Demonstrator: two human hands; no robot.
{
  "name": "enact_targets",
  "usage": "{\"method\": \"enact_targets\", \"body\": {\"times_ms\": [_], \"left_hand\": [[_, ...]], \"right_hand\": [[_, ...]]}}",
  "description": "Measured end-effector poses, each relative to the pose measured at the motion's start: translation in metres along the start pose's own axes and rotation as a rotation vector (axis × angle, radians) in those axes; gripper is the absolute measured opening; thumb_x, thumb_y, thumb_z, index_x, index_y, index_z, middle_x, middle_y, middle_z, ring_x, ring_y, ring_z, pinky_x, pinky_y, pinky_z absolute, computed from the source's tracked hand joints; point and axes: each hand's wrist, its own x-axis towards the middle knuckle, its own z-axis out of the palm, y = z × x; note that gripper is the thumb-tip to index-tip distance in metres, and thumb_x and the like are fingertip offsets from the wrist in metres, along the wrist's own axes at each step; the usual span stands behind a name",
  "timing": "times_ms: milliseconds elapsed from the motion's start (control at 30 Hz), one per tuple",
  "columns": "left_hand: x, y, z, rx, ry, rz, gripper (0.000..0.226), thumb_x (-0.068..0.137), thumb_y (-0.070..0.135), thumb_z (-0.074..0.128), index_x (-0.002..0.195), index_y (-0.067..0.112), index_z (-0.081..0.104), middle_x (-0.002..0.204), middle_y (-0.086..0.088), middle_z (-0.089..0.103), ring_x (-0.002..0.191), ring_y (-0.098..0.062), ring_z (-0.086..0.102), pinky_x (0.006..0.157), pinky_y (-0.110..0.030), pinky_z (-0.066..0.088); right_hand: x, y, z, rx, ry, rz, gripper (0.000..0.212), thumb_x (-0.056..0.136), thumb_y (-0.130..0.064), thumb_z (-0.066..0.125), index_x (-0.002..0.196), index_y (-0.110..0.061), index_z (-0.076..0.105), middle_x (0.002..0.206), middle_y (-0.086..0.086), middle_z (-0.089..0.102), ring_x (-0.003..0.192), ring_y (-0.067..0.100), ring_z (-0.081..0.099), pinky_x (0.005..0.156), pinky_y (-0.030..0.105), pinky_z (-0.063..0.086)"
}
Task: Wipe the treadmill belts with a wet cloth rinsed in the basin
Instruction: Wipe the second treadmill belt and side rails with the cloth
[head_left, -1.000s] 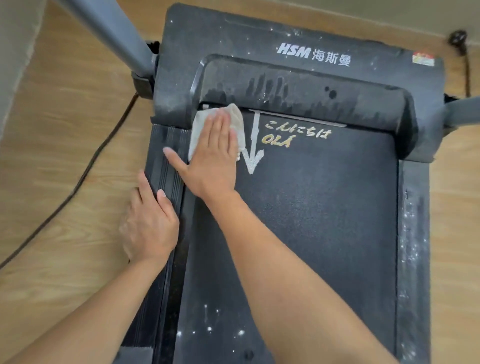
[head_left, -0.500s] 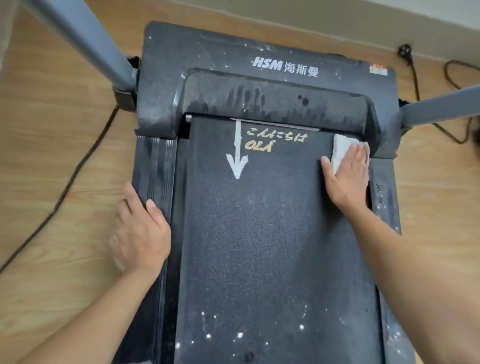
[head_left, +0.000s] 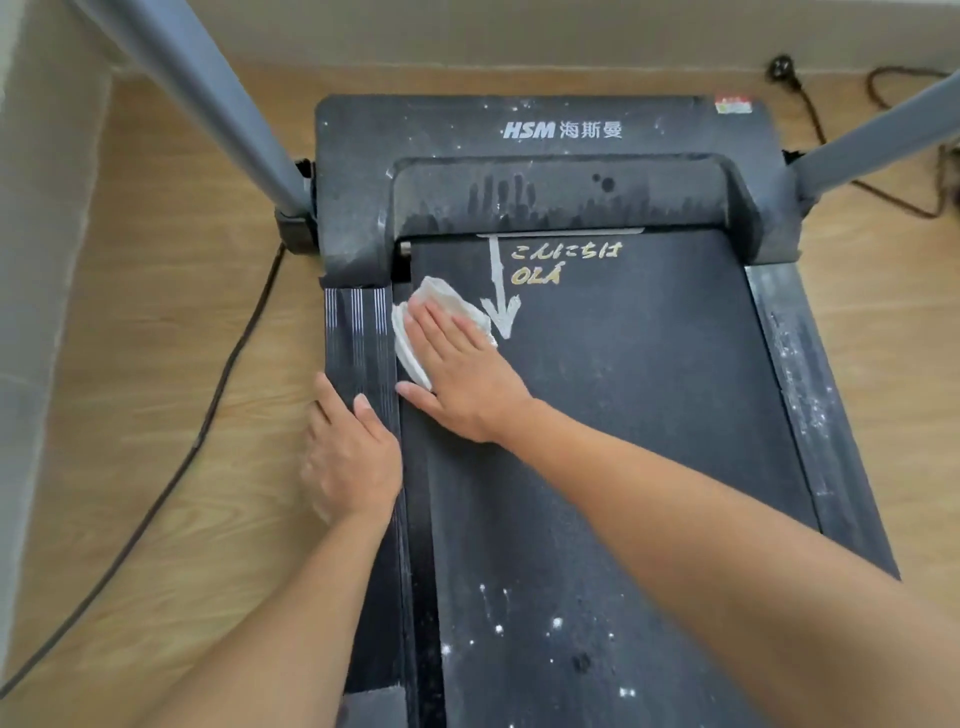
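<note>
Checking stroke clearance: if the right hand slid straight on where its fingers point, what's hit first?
Probably the motor cover, at its left corner above the rail. The right hand presses the cloth flat, fingers pointing forward-left; only a short strip of belt lies ahead.

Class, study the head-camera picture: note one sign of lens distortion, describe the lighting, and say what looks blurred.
Head view: wide-angle distortion splays the grey metal uprights outward; light is soft and even, with faint shadow beside the right hand pressing the white cloth; lettering on the black treadmill belt is sharp; the left hand looks slightly smeared.
</note>
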Motion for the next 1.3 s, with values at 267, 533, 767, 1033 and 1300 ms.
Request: {"method": "enact_targets", "body": {"times_ms": [267, 533, 767, 1033, 1300], "left_hand": [[0.0, -0.001, 0.004, 0.013, 0.008, -0.005, 0.058, 0.108, 0.04, 0.033, 0.159, 0.011, 0.029, 0.135, -0.02, 0.057, 0.111, -0.045, 0.061, 0.082, -0.055, 0.049], [0.0, 0.001, 0.005, 0.036, 0.046, 0.022, 0.057, 0.108, 0.039, 0.035, 0.156, 0.009, 0.031, 0.125, -0.02, 0.059, 0.098, -0.045, 0.064, 0.073, -0.052, 0.05], [0.0, 0.003, 0.002, 0.103, 0.044, 0.054, 0.059, 0.107, 0.037, 0.035, 0.157, 0.006, 0.03, 0.117, -0.02, 0.061, 0.093, -0.041, 0.064, 0.068, -0.049, 0.049], [0.003, -0.004, 0.003, -0.186, 0.094, -0.06, 0.051, 0.111, 0.04, 0.026, 0.153, 0.018, 0.046, 0.142, -0.015, 0.061, 0.122, -0.043, 0.059, 0.097, -0.049, 0.045], [0.011, -0.004, 0.008, -0.234, 0.141, -0.199, 0.049, 0.111, 0.043, 0.028, 0.123, 0.01, 0.063, 0.113, -0.023, 0.07, 0.102, -0.047, 0.061, 0.085, -0.048, 0.042]], "right_hand": [[-0.091, 0.132, -0.015, 0.049, 0.003, 0.335, 0.088, 0.102, -0.073, 0.016, 0.169, -0.02, -0.006, 0.175, -0.003, -0.014, 0.161, 0.012, -0.016, 0.132, 0.039, -0.007], [-0.157, 0.21, -0.025, 0.242, 0.162, 0.937, 0.1, 0.092, -0.082, 0.012, 0.169, -0.018, -0.001, 0.177, 0.004, -0.001, 0.163, 0.018, -0.003, 0.132, 0.046, 0.003], [-0.064, 0.099, -0.009, 0.254, 0.158, 0.916, 0.111, 0.094, -0.083, 0.028, 0.167, -0.006, -0.006, 0.176, 0.016, -0.007, 0.163, 0.029, -0.011, 0.128, 0.044, -0.012], [-0.034, -0.036, 0.022, 0.102, 0.071, 0.123, 0.096, 0.102, -0.075, 0.024, 0.168, -0.009, 0.005, 0.176, 0.008, -0.002, 0.163, 0.022, -0.01, 0.132, 0.047, 0.0], [-0.122, 0.125, 0.001, 0.079, 0.053, 0.372, 0.093, 0.097, -0.081, 0.014, 0.169, -0.024, -0.001, 0.176, -0.005, -0.007, 0.162, 0.013, -0.01, 0.132, 0.045, 0.001]]}}
